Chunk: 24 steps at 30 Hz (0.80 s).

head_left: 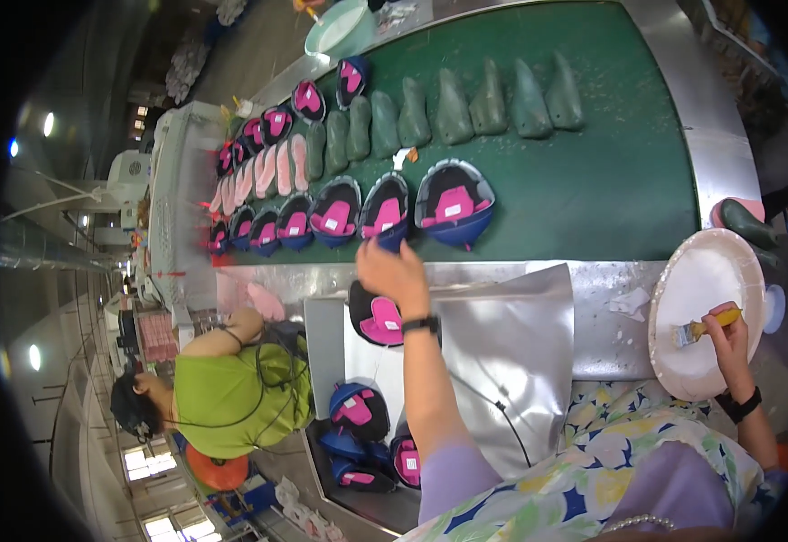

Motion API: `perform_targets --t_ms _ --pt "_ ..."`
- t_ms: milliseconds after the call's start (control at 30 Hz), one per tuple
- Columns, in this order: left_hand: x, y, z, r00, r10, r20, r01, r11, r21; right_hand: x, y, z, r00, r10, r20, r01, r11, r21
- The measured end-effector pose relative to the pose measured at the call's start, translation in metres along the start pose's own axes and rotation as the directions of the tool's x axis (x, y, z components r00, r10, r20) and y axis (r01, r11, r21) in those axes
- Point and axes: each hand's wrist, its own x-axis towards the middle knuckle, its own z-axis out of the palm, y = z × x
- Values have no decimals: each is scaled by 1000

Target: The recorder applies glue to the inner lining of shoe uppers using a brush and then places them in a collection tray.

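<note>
My left hand (394, 274) reaches to the near edge of the green belt, its fingers closed at the toe end of a navy shoe upper (384, 210) with a pink lining. A larger-looking upper (454, 206) lies just right of it. Below my left wrist another upper (378, 318) rests on the metal sheet, partly covered by my arm. My right hand (728, 348) grips a brush (689, 334) by its yellow handle. The bristles dip into a wide pale bowl (663, 294) holding white paste.
Green shoe lasts (453, 108) line the belt (584, 194), some bearing pink insoles (283, 170). Uppers stand in rows on both sides. More uppers (358, 411) are piled in a tray at lower left. A co-worker in green (240, 388) sits left; another person's hand (308, 5) shows near a green basin (340, 32).
</note>
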Motion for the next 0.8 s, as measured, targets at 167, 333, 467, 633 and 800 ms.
perform_targets --t_ms 167,333,467,633,800 --pt "-75 -60 -40 763 -563 318 639 731 -240 -5 2 -6 998 -48 -30 49 999 3" --pt "-83 -68 -128 801 -312 511 596 496 -632 -14 21 -15 995 -81 -52 82 997 10" --pt "-101 -18 -167 485 123 866 872 4 -489 -19 36 -17 995 65 -75 -51 983 178" --pt "-171 55 -113 397 43 917 716 611 -339 -25 47 -11 997 17 -73 10 934 358" --pt "-192 68 -133 661 487 572 -133 825 -549 -28 52 -29 988 -50 -145 69 989 130"
